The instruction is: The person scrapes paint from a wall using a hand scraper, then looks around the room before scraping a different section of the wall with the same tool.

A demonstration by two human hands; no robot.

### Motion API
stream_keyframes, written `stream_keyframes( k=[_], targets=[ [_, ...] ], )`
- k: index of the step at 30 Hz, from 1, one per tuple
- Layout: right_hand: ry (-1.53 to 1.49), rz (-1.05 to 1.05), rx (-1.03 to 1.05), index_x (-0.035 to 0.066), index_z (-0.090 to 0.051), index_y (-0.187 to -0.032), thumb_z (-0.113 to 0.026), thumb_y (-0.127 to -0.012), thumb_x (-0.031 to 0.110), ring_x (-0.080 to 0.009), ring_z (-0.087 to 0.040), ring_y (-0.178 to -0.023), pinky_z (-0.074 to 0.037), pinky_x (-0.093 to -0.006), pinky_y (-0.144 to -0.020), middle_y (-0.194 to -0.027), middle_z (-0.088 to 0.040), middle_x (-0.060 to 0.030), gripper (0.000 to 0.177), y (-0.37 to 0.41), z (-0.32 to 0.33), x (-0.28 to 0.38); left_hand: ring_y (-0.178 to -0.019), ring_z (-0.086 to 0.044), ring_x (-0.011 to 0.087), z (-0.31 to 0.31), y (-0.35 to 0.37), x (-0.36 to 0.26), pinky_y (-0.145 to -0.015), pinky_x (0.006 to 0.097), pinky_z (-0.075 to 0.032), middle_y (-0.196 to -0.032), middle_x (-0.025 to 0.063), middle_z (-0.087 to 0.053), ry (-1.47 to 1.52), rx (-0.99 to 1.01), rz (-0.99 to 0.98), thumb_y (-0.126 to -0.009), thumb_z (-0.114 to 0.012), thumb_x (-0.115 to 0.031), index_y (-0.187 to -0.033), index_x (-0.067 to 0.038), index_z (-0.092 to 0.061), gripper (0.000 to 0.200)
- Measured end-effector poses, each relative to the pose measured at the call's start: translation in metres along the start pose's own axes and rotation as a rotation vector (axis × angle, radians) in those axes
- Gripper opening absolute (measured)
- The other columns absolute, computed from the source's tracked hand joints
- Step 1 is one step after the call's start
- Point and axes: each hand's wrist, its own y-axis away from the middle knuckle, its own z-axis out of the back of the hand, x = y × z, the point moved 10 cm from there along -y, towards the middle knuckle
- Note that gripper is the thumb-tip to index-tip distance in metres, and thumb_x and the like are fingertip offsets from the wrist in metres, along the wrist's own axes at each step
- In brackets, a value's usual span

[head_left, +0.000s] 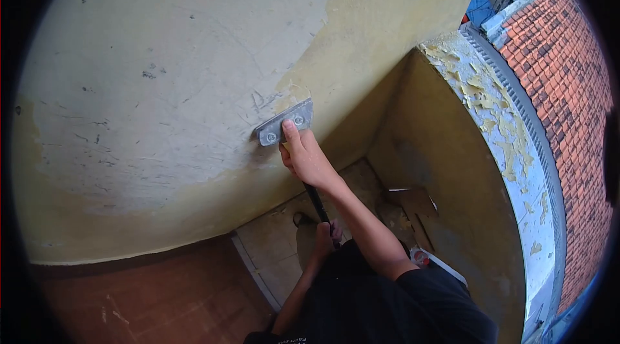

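Note:
A long-handled wall scraper [300,110] has its wide grey metal head against the wall [194,73], where yellowish paint borders a bare pale patch. My right hand [302,153] grips it just below the head, thumb pressed on the metal plate beside a bolt. Lower down, my left hand [326,235] is wrapped around the black handle [315,202], close to my body. Small loose flakes show at the blade's edge. Part of the handle is hidden behind my right hand and forearm.
To the right stands a low parapet [516,144] with flaking paint on top; beyond it lies a tiled roof [555,79]. Debris and a brown board [416,205] lie in the floor corner. Reddish floor [155,299] spreads at lower left.

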Motion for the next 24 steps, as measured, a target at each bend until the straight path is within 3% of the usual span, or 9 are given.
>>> stream_keyframes(
  k=[24],
  targets=[
    [-0.036, -0.045, -0.022, 0.008, -0.038, -0.062, -0.027, -0.101, 0.061, -0.0070, -0.027, -0.039, -0.024, -0.0248, -0.037, -0.050, -0.029, 0.0039, 0.066, 0.001, -0.003, -0.010, -0.046, -0.027, 0.0054, -0.001, -0.007, -0.010, -0.042, 0.0225, -0.020, -0.056, -0.0038, -0.032, -0.075, 0.072, -0.017, -0.088, -0.044, -0.073, -0.070, -0.010, -0.037, 0.066]
  ],
)
